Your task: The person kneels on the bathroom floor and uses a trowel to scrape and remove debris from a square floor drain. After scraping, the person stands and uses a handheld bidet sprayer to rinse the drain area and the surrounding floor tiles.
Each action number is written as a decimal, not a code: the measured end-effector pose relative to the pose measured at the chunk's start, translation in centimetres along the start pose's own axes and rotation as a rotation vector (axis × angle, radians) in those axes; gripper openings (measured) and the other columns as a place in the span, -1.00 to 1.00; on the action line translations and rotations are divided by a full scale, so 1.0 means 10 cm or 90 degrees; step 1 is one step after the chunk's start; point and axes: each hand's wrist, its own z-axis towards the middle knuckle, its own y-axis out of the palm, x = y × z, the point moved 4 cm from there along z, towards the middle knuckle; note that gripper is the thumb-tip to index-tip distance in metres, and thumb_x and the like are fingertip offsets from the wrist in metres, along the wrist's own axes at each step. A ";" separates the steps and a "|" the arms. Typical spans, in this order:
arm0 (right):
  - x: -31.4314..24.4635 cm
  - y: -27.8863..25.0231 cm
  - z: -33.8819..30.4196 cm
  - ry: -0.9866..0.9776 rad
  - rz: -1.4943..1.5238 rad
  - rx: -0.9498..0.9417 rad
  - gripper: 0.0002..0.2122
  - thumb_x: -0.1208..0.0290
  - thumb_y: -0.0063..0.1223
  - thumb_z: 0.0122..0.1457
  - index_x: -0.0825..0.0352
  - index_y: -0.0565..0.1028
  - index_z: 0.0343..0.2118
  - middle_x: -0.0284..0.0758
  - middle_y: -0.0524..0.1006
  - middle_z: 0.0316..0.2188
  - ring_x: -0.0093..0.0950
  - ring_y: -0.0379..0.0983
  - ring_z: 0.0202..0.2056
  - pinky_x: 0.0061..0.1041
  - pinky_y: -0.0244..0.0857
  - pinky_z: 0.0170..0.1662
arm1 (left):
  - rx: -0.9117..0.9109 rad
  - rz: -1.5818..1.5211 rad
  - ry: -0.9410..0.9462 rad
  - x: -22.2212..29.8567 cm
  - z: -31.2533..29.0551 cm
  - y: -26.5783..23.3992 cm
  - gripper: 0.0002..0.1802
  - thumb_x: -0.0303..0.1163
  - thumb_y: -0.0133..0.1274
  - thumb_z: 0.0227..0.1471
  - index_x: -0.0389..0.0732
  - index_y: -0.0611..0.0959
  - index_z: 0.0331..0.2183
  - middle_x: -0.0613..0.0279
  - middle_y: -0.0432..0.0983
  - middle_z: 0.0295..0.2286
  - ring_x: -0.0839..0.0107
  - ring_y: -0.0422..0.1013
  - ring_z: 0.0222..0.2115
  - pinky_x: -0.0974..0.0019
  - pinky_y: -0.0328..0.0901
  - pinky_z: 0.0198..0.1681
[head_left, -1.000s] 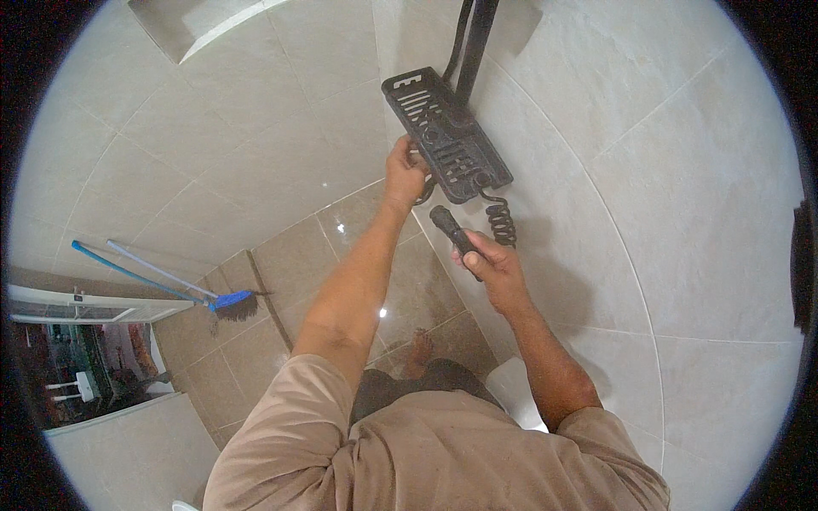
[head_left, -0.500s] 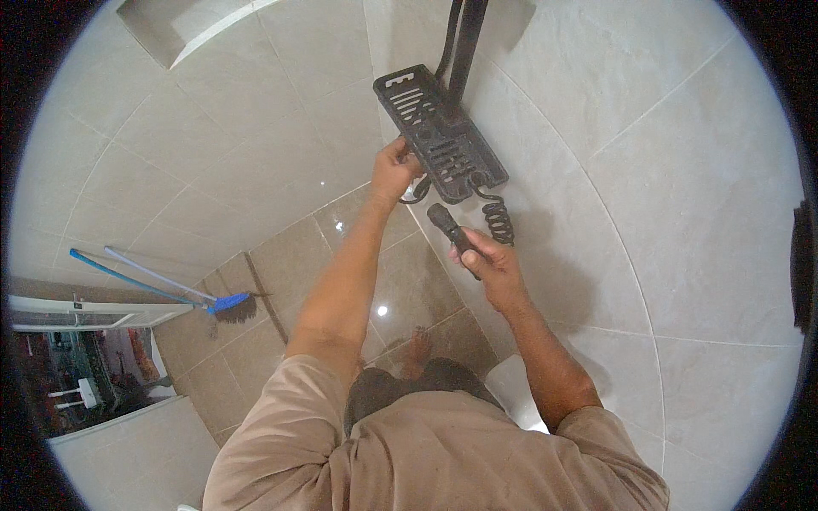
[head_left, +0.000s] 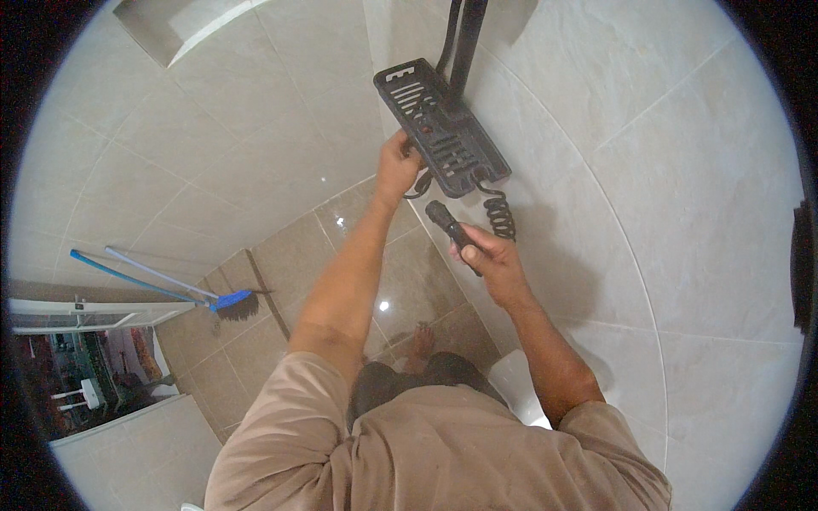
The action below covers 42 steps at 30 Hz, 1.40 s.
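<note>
My right hand (head_left: 494, 265) is wrapped round a black handheld sprayer (head_left: 453, 232), its head tilted up and to the left. A black coiled hose (head_left: 499, 215) hangs close by, between the sprayer and the shelf. Above is a black slotted shower shelf (head_left: 443, 136) on a dark upright pipe (head_left: 468, 51). My left hand (head_left: 398, 166) reaches to the shelf's left edge with curled fingers. Its fingertips are partly hidden beside the shelf, so what they grip cannot be made out. A short dark hose loop (head_left: 421, 186) hangs just right of that hand.
Pale tiled walls (head_left: 596, 247) meet behind the shelf, above a wet brown tiled floor (head_left: 423, 277). At the left, a blue broom (head_left: 230, 301) leans by the wall near a doorway (head_left: 94, 375). A recessed niche (head_left: 175, 34) is at the upper left.
The view has shifted slightly, and the shelf sits a little higher. Both hands keep nearly the same places, with the sprayer still in my right hand.
</note>
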 end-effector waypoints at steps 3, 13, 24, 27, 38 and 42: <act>0.03 -0.01 -0.01 0.034 0.006 -0.003 -0.46 0.11 0.15 0.30 0.43 0.46 0.19 -0.43 0.54 -0.22 -0.61 0.39 -0.24 -0.54 0.29 -0.12 | -0.020 0.046 -0.040 0.03 0.08 0.01 -0.64 -0.65 0.01 0.10 -0.36 0.60 -0.03 0.08 0.65 -0.21 0.32 0.55 -0.22 0.29 0.41 -0.14; 0.15 -0.02 0.00 0.076 0.058 0.013 -0.54 0.17 0.13 0.31 0.41 0.50 0.15 -0.41 0.55 -0.26 -0.59 0.41 -0.28 -0.51 0.31 -0.16 | -0.034 0.310 0.100 0.03 0.08 -0.03 -0.60 -0.64 0.02 0.06 -0.38 0.57 -0.02 -0.08 0.65 -0.20 0.23 0.57 -0.19 0.22 0.40 -0.07; 0.26 -0.15 -0.01 0.119 0.071 0.026 -0.57 0.20 0.14 0.30 0.40 0.53 0.11 -0.38 0.57 -0.26 -0.55 0.43 -0.29 -0.49 0.34 -0.16 | -0.123 0.028 -0.152 -0.07 0.19 -0.12 -0.65 -0.65 0.12 0.05 -0.32 0.64 -0.06 0.20 0.66 -0.28 0.42 0.52 -0.33 0.32 0.41 -0.24; 0.23 -0.09 -0.01 0.113 0.096 0.023 -0.58 0.19 0.14 0.30 0.41 0.54 0.08 -0.38 0.57 -0.26 -0.55 0.43 -0.28 -0.48 0.34 -0.16 | -0.071 0.014 -0.098 -0.05 0.18 -0.05 -0.64 -0.63 0.08 0.08 -0.32 0.63 -0.04 0.16 0.64 -0.24 0.43 0.53 -0.33 0.34 0.42 -0.20; 0.15 -0.05 0.03 0.108 0.083 0.021 -0.55 0.16 0.18 0.28 0.42 0.54 0.07 -0.43 0.55 -0.30 -0.59 0.40 -0.31 -0.54 0.29 -0.19 | 0.009 -0.001 -0.098 -0.06 0.08 -0.04 -0.62 -0.62 0.08 0.09 -0.31 0.63 -0.01 0.20 0.65 -0.23 0.47 0.51 -0.31 0.35 0.39 -0.24; 0.16 -0.04 0.04 0.105 0.066 0.013 -0.52 0.14 0.20 0.27 0.42 0.53 0.10 -0.46 0.54 -0.31 -0.61 0.39 -0.31 -0.55 0.29 -0.18 | -0.009 0.106 0.034 -0.11 0.12 -0.04 -0.60 -0.59 0.08 0.08 -0.31 0.61 0.00 0.16 0.65 -0.20 0.41 0.53 -0.26 0.31 0.40 -0.16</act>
